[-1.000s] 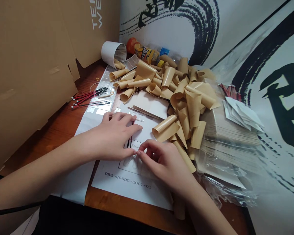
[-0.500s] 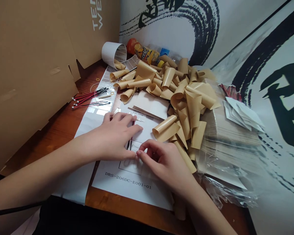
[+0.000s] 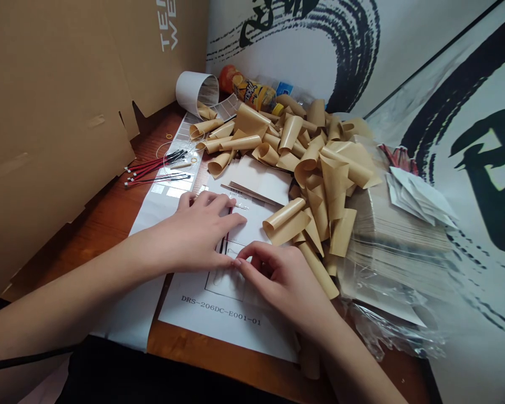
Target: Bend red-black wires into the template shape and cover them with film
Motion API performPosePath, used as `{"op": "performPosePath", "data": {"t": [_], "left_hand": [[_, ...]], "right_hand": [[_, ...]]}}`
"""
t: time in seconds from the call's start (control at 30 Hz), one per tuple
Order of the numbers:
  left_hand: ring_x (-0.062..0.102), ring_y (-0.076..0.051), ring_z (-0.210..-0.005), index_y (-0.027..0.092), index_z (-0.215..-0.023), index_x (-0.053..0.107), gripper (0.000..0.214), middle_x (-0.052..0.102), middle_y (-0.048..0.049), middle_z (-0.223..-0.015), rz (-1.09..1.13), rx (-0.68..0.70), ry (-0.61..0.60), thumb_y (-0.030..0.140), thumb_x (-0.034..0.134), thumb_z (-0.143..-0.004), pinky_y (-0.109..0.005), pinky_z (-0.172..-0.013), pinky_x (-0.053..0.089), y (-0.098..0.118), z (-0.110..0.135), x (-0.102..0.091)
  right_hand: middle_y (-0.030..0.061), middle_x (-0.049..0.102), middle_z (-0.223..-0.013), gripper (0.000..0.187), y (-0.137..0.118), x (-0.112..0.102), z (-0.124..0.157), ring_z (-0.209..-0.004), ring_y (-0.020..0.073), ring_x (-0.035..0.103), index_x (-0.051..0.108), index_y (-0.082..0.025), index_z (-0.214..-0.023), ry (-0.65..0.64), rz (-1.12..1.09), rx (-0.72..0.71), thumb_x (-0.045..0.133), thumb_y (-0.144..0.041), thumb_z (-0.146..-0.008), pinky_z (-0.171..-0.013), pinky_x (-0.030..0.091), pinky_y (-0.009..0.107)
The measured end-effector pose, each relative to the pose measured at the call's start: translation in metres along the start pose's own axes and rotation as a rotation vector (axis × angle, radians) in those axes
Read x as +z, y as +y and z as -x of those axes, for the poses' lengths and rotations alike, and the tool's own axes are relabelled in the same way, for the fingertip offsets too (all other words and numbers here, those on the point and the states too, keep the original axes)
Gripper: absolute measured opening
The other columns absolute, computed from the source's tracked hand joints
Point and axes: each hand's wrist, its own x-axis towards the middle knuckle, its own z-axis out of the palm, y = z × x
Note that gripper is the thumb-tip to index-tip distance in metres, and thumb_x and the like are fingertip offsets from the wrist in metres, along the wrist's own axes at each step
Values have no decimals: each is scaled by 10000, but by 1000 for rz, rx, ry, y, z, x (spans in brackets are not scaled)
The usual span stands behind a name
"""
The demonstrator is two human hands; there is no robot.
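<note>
My left hand (image 3: 204, 227) lies open with its fingers spread over a printed white sheet (image 3: 219, 322). Under and beside its fingers runs a red and black wire (image 3: 224, 245), mostly covered by the hand. Thumb and index finger of my right hand (image 3: 275, 272) are pinched together at the tip of the left thumb, over the box drawn on the sheet. What that pinch holds, if anything, is too small to make out. Something clear and shiny, perhaps film, shows beneath the right fingers.
Curled brown paper pieces (image 3: 290, 134) heap up behind the hands. More red and black wires (image 3: 160, 168) lie at left by a label strip (image 3: 187, 132). Stacked cards in clear plastic (image 3: 395, 247) stand at right. A cardboard sheet (image 3: 59, 101) walls the left; bottles (image 3: 252, 92) lie behind.
Both hands keep almost the same place and pose. The whole view has shifted very slightly.
</note>
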Motion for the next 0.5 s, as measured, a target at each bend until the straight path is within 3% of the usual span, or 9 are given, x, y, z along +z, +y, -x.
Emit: {"op": "performPosePath", "data": {"t": [0.5], "left_hand": [[341,-391,-1378,312,-1412,536,649,414,-133,-1546,-13,-17,47,600,655,-843,-623,-1074,255,-1,-4,7]], "right_hand": [[-47,575,-533,167,1,1,-2,-488,90,459,690,-195,-758,-9,-10,1,605,-226,-897,-477,295,214]]}}
